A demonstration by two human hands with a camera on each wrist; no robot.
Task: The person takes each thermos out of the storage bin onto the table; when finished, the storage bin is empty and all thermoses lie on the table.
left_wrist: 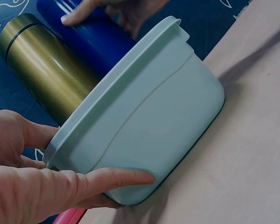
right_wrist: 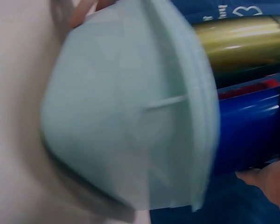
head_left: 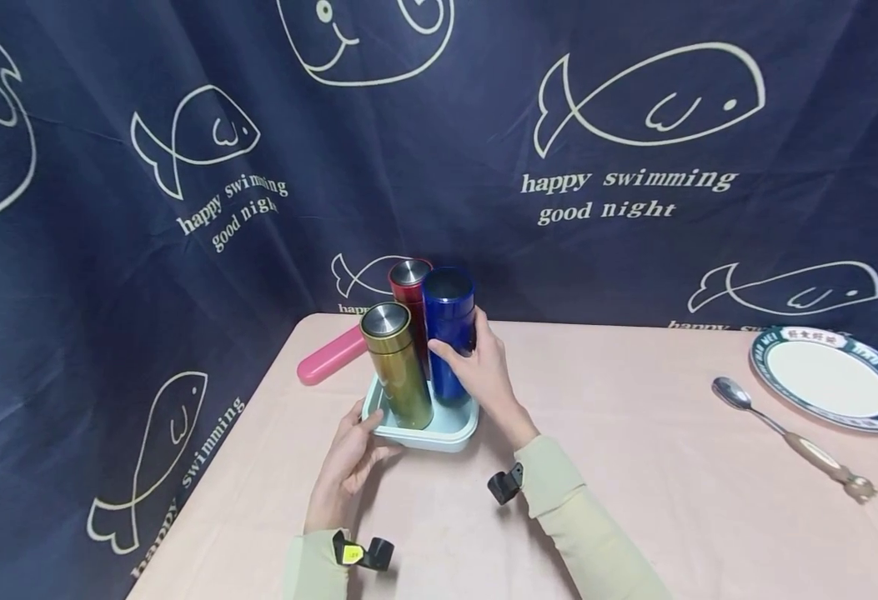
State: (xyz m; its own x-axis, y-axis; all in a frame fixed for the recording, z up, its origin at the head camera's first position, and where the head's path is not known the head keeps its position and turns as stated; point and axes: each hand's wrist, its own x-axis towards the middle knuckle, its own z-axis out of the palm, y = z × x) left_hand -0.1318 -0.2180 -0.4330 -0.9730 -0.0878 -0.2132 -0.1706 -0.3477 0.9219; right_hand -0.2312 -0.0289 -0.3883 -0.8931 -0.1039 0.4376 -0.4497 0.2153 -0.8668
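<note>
My right hand (head_left: 485, 371) grips a blue thermos bottle (head_left: 449, 312), thumb on its near side. The bottle stands upright inside a pale blue plastic tub (head_left: 431, 442). A gold thermos bottle (head_left: 401, 379) with a steel-topped lid stands in the tub to its left, leaning slightly. Behind these two is a red thermos bottle (head_left: 411, 287), its lower part hidden. My left hand (head_left: 348, 462) holds the tub's near left corner. In the left wrist view, one finger of the left hand (left_wrist: 42, 186) lies along the tub's outer wall (left_wrist: 149, 121).
A long pink rounded case (head_left: 329, 357) lies on the table left of the tub. To the right are a spoon (head_left: 791, 437) with a decorated handle and a green-rimmed white plate (head_left: 829, 379). A dark blue curtain (head_left: 454, 192) hangs behind the table's far edge.
</note>
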